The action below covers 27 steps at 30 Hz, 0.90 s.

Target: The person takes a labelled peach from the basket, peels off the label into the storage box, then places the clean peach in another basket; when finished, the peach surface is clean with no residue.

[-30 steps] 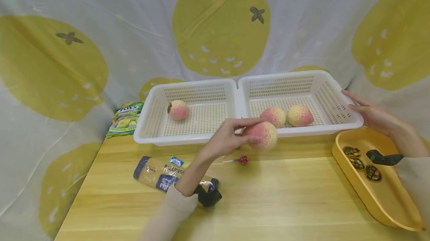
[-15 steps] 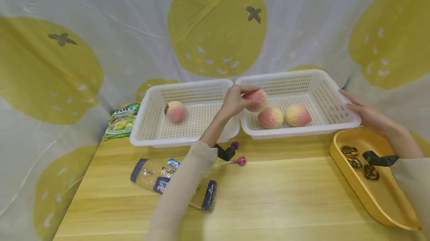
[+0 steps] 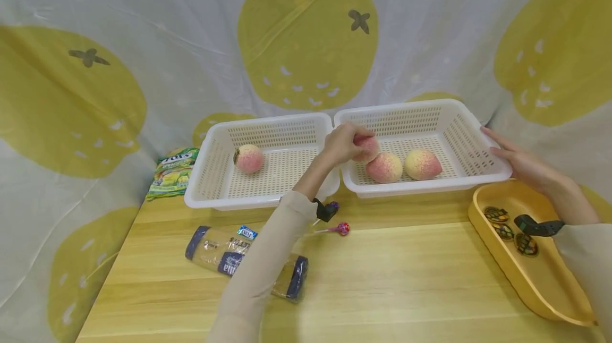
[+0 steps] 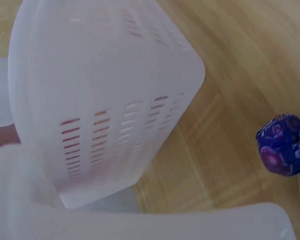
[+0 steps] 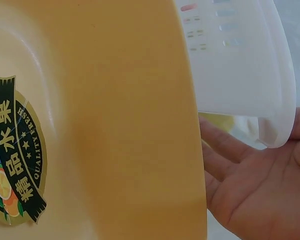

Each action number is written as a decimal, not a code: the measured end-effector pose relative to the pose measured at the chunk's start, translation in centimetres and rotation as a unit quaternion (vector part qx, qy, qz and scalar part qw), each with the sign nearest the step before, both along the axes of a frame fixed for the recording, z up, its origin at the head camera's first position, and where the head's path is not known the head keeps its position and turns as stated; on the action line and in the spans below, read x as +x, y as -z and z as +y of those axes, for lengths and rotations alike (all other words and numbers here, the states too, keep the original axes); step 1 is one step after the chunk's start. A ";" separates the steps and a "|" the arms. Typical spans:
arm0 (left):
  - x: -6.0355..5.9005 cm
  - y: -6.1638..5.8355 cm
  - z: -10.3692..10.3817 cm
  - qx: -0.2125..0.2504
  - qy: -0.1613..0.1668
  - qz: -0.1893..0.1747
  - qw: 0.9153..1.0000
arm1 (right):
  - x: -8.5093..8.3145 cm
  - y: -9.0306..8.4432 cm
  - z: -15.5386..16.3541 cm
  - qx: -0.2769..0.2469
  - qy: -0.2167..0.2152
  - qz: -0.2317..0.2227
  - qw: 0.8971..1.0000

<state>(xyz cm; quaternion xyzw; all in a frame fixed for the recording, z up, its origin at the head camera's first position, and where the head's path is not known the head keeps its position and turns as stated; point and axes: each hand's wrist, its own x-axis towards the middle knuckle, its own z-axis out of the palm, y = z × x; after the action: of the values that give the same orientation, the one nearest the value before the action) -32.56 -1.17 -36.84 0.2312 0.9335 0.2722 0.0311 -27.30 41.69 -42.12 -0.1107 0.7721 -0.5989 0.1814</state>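
Baskets come first: two white ones, the left basket (image 3: 260, 160) and the right basket (image 3: 421, 144), butted together. The right hand (image 3: 518, 162) lies flat and relaxed against the right one's end, probably steadying it. The left hand (image 3: 341, 144) clasps a peach (image 3: 367, 147) inside that basket. Peaches: four, three there, one (image 3: 248, 158) left.

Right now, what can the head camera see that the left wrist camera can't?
Only the head view shows the left hand gripping a peach in the right basket, two more peaches there, one in the left basket, and the right hand against the right basket's side. Only the left wrist view shows the slotted wall up close. Both show the purple-wrapped sweet on the wooden table.
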 end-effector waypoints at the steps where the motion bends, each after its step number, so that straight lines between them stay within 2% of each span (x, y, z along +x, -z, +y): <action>1: -0.1 0.0 -0.2 -0.002 0.013 -0.005 1.000 | 0.0 0.0 0.0 0.005 0.000 0.002 1.000; 4: -0.4 -0.3 -0.8 -0.018 0.045 -0.025 0.999 | 0.1 -0.1 -0.1 0.012 0.001 0.004 1.000; 7: -0.4 -0.3 -0.9 -0.035 0.045 -0.029 0.998 | 0.1 -0.2 -0.2 0.022 0.003 0.007 1.000; 18: -0.4 0.4 0.3 -0.109 -0.018 0.052 0.993 | 0.1 0.0 -0.2 0.050 0.005 0.026 0.998; 23: -0.3 1.0 0.7 -0.155 0.001 0.085 0.984 | 0.2 0.0 -0.3 0.062 0.007 0.033 0.997; 27: -0.2 1.3 0.8 -0.160 0.019 0.090 0.983 | 0.2 0.0 -0.4 0.068 0.012 0.033 0.997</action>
<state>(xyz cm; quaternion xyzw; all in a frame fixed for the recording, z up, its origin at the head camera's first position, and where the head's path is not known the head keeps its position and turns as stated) -32.72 -0.37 -38.19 0.2647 0.9594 0.0966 -0.0113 -27.13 41.30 -42.15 -0.1088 0.8180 -0.5429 0.1561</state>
